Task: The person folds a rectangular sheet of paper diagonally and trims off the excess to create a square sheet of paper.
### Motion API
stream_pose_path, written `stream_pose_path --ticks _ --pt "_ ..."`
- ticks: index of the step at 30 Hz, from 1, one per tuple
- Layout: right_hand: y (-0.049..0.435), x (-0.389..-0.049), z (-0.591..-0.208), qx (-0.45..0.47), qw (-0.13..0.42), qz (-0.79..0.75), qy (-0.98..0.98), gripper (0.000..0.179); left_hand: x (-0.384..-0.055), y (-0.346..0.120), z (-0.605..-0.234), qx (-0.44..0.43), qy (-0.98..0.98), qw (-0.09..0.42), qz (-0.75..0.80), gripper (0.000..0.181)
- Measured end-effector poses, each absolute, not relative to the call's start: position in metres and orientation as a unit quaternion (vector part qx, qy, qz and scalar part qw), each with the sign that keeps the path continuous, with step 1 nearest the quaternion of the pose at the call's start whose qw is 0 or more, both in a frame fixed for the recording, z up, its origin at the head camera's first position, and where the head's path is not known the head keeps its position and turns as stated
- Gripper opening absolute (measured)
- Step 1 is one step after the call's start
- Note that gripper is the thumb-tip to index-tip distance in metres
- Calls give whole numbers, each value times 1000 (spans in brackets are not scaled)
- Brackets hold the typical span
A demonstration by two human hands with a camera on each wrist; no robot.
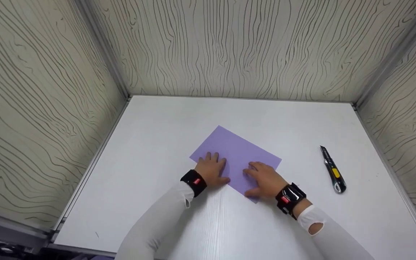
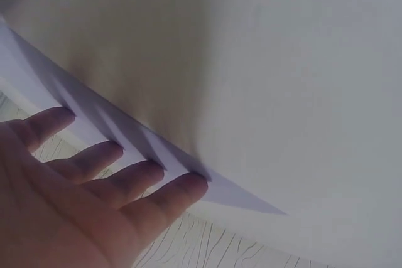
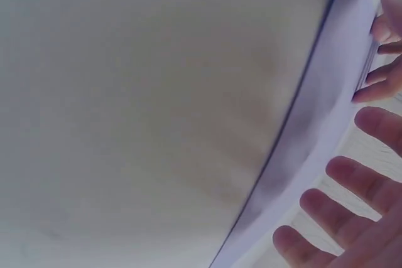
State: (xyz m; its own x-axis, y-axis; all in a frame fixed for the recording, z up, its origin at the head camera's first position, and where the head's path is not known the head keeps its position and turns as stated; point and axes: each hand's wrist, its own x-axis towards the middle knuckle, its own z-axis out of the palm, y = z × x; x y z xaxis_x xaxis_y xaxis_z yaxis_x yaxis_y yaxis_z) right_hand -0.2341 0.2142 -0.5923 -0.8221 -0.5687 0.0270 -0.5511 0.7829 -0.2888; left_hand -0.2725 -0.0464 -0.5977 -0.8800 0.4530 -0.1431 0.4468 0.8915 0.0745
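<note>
A rectangular sheet of purple paper [image 1: 240,148] lies flat and turned at a slant in the middle of the white table. My left hand [image 1: 211,171] rests on its near left edge with fingers spread; in the left wrist view the fingertips [image 2: 188,183] touch the paper. Over the near right part of the sheet is my right hand [image 1: 267,180], its fingers apart and slightly bent. The right wrist view shows those fingers [image 3: 342,214] close above the paper [image 3: 314,111], and whether they touch it I cannot tell.
A black utility knife with a yellow slider [image 1: 333,171] lies on the right side of the white table [image 1: 157,119], its tip pointing away. Wood-patterned panels [image 1: 208,50] wall the table at the back and both sides, joined by grey metal strips.
</note>
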Motion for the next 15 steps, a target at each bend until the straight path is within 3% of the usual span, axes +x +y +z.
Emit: stream_pose_path --ticks 7,15 --pt "224 -235 -600 -279 47 -139 949 101 -270 -51 -602 249 964 89 23 87" --pt "219 -229 -591 -258 93 -124 954 113 -262 -56 -593 269 958 98 9 86"
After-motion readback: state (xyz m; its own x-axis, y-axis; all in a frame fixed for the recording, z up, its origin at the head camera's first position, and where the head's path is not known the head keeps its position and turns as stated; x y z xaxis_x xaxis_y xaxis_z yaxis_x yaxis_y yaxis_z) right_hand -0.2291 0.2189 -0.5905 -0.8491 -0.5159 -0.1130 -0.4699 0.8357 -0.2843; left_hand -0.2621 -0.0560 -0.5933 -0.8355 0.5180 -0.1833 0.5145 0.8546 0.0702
